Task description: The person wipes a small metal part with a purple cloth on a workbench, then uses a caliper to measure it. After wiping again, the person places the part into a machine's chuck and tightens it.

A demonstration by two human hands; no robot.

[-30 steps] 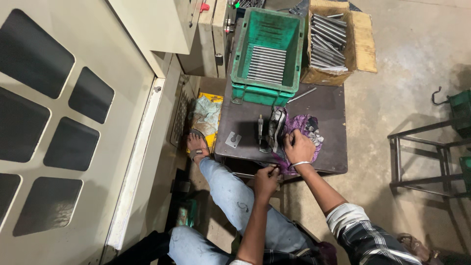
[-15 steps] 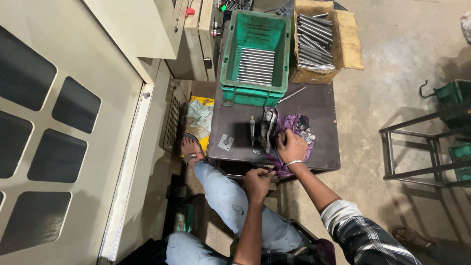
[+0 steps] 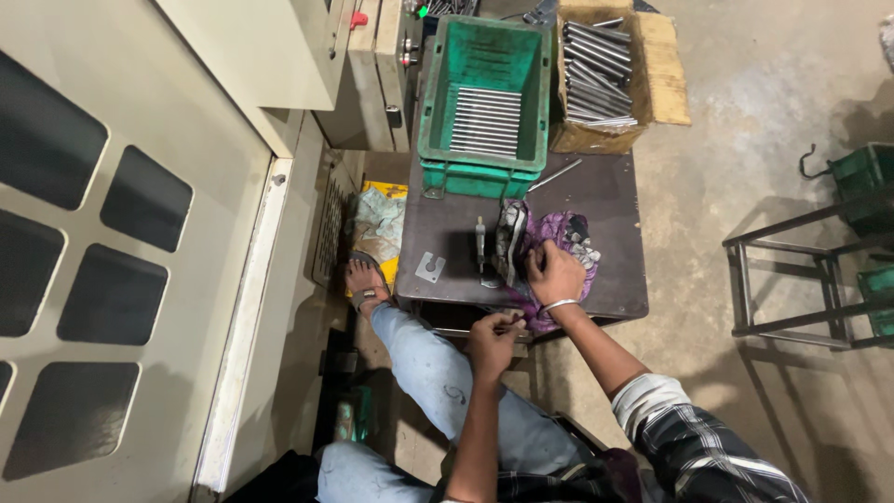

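Head view, looking down. A dark, matte, rectangular table (image 3: pixel 615 196) stands on a dusty grey concrete floor (image 3: pixel 745 121).

The right hand (image 3: pixel 556 273) lies palm down on a crumpled purple cloth (image 3: pixel 559 233) near the table's front edge, fingers curled into the fabric; a thin metal bangle circles the wrist. What the fingers enclose beneath the cloth cannot be told. Just left of this hand, touching the cloth, stands a small upright metal fixture (image 3: pixel 507 244), dark and worn.

The left hand (image 3: pixel 492 337) hangs just below the table's front edge, fingers pinched shut on a thin, short, dark metal piece (image 3: pixel 511 321).

A small flat grey metal plate (image 3: pixel 429 267) lies on the table's left part, apart from both hands.

At the far end of the table sits a green plastic crate (image 3: pixel 484 172) with a ribbed rim, holding a neat row of bright steel rods (image 3: pixel 486 121). Beside it, a brown cardboard box (image 3: pixel 666 84) holds darker rods lying loosely. One loose rod (image 3: pixel 555 175) lies slanted on the table by the crate.

Beige sheet-metal machine cabinet (image 3: pixel 140 233) with dark rounded windows at left.
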